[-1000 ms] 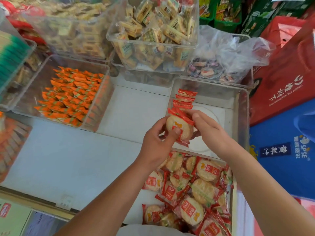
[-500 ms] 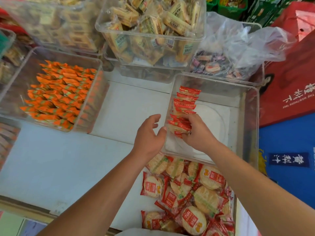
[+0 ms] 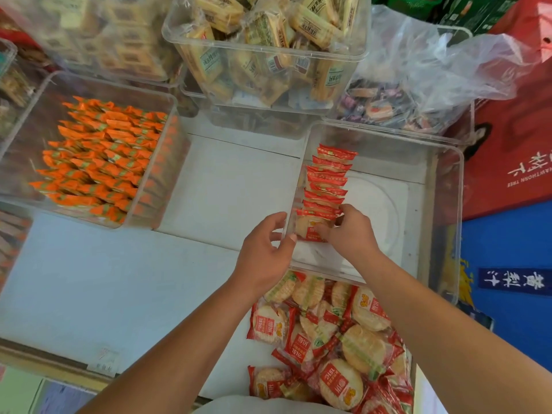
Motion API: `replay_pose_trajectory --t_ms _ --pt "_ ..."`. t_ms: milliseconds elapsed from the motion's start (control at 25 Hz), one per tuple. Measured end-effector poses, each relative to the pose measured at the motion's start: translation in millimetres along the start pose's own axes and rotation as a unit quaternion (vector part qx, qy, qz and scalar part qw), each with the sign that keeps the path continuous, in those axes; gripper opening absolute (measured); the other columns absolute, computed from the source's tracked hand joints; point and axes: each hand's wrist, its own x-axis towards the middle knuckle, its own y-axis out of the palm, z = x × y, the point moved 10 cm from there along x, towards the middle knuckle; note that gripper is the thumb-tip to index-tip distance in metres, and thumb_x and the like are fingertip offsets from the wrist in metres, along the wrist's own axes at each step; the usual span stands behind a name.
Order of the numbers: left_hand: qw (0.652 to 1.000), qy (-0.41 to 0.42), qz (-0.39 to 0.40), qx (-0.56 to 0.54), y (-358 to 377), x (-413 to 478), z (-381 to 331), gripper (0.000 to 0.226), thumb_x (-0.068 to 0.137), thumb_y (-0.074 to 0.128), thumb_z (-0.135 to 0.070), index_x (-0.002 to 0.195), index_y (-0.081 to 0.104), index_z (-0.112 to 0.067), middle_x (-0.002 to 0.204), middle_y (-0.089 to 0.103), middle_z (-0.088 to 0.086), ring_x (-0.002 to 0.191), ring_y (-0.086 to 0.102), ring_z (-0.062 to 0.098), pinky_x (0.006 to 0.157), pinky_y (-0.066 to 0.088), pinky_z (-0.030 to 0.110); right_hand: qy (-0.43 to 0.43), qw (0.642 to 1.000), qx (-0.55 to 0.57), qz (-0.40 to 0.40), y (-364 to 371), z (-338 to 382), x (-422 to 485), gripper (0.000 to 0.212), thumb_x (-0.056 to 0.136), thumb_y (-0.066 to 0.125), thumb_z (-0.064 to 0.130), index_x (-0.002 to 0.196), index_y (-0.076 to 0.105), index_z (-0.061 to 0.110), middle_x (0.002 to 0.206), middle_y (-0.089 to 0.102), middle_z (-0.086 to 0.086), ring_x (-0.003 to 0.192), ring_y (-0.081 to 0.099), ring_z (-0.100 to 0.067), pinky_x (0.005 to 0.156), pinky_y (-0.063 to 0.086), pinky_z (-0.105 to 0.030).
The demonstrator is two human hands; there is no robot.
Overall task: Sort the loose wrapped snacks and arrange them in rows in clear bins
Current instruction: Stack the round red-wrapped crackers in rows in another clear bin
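Station: white counter with several clear containers.

Item 1. The clear bin stands at centre right. A single row of red-wrapped rice crackers stands on edge along its left wall, running from the far wall toward the person.

Item 2. The right hand is inside this bin. Its fingers are curled around the nearest cracker packet, which sits at the near end of the row, touching the packet behind it.

Item 3. The left hand is outside the bin, just beside its left wall. It is relaxed, fingers loosely bent, grasping nothing; the thumb tip touches the wall.

Item 4. The loose rice crackers lie in an unsorted pile on the counter, against the bin's near wall, beneath the right forearm.

Item 5. Surroundings: a bin of orange-wrapped snacks in rows at left, a bin of yellow-wrapped biscuits at the far side, and a clear plastic bag far right.
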Motion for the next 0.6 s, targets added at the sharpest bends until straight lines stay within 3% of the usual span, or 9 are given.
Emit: replay_pose_trajectory --t_ms 80,160,280,360,480,600 --pt "1.0 -0.009 -0.001 0.001 -5 -10 10 0.044 0.102 0.059 -0.036 0.145 0.049 -0.032 0.132 0.056 -0.022 0.107 0.055 -0.01 0.086 0.046 0.011 0.005 0.999 0.036 -0.004 0 -1 2 0.036 0.087 0.08 0.025 0.116 0.059 0.019 0.09 0.06 0.012 0.093 0.066 -0.02 0.068 0.045 -0.025" --pt "1.0 -0.018 -0.005 -0.002 -10 -22 21 0.043 0.103 0.057 -0.037 0.145 0.05 -0.032 0.133 0.058 -0.019 0.11 0.055 -0.01 0.087 0.046 0.012 0.005 0.998 0.055 -0.003 -1 0 1 0.049 0.087 0.081 0.024 0.128 0.058 0.015 0.101 0.064 0.005 0.092 0.063 -0.018 0.077 0.048 -0.029" --pt "0.999 -0.031 -0.033 -0.006 -23 -44 45 0.039 0.104 0.054 -0.037 0.142 0.053 -0.031 0.13 0.061 -0.016 0.112 0.055 -0.009 0.085 0.043 0.008 0.024 0.998 0.058 0.001 -8 -5 -7 0.077 0.086 0.083 0.033 0.149 0.044 0.013 0.128 0.063 -0.006 0.111 0.063 -0.023 0.089 0.051 -0.035" --pt "0.998 -0.048 -0.043 0.007 -27 -62 71 0.036 0.103 0.056 -0.035 0.138 0.057 -0.029 0.129 0.062 -0.015 0.111 0.058 -0.006 0.083 0.042 0.006 0.028 0.999 0.034 -0.007 -19 -6 -19 0.084 0.087 0.079 0.042 0.154 0.039 0.013 0.141 0.059 -0.008 0.123 0.061 -0.025 0.095 0.052 -0.038" --pt "0.993 -0.078 -0.01 0.09 -12 -89 119 0.036 0.099 0.063 -0.034 0.133 0.06 -0.025 0.13 0.061 -0.01 0.117 0.061 0.009 0.088 0.046 0.016 -0.021 0.996 -0.069 -0.046 -41 12 -58 0.063 0.092 0.066 0.055 0.145 0.052 0.023 0.137 0.063 0.003 0.121 0.062 -0.02 0.094 0.054 -0.042" --pt "0.977 -0.064 0.04 0.199 17 -101 143 0.061 0.086 0.074 -0.043 0.14 0.053 -0.024 0.136 0.053 -0.005 0.127 0.051 0.017 0.101 0.043 0.026 -0.092 0.987 -0.099 -0.089 -50 32 -120 0.04 0.098 0.059 0.05 0.131 0.063 0.03 0.123 0.068 0.012 0.112 0.064 -0.014 0.087 0.056 -0.04"
